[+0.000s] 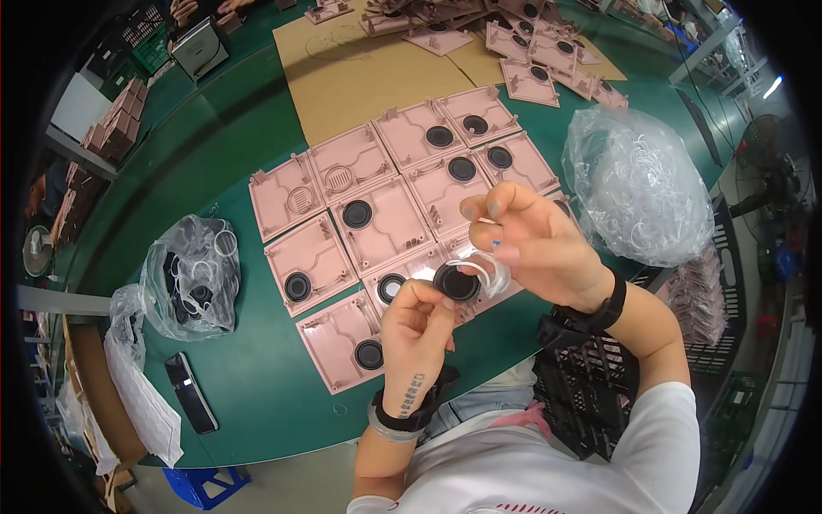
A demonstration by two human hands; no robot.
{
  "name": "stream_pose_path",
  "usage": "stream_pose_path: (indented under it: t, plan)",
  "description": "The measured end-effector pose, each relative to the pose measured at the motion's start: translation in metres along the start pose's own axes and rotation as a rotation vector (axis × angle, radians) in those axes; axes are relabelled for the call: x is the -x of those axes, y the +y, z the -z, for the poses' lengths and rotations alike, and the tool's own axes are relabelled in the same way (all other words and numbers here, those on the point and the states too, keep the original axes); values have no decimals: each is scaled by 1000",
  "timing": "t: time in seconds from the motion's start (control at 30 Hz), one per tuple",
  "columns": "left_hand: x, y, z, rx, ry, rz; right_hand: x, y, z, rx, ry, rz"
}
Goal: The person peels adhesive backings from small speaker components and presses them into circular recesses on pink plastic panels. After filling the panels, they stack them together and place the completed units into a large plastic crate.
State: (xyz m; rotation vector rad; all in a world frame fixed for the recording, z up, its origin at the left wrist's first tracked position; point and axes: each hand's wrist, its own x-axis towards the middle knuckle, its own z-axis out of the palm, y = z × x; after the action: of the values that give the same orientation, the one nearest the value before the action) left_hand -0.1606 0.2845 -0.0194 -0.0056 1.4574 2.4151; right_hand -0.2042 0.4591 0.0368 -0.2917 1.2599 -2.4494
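Disc (456, 283), black, likely light and stiff, sits pinched in the left hand (416, 328) above pink panels (385, 242); clear rings (500, 277) at the right hand (550, 250), grip unclear, look flexible; rim holds should suit both.

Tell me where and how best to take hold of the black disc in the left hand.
Grip the black disc by its outer rim, probably from the far left: it is round, the left hand pinches its near edge, and the right hand is close on its right.
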Motion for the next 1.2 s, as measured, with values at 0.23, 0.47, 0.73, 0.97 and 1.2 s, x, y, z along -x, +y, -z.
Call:
stream_pose_path:
  t: [0.23, 0.47, 0.73, 0.97, 1.2]
  plan:
    - [0, 2, 1, 118, -20, 84, 1, -13, 6, -515, -60, -91]
    - [1, 1, 1, 124, -11, 107, 3, -18, 14, -462, 74, -121]
    - [-4, 3, 4, 453, 40, 135, -4, -14, 4, 1270, -204, 369]
    - [2, 11, 2, 0, 11, -19, -8, 1, 2, 1397, -139, 493]
    - [8, 2, 1, -993, -6, -393, -63, 3, 8, 795, 283, -149]
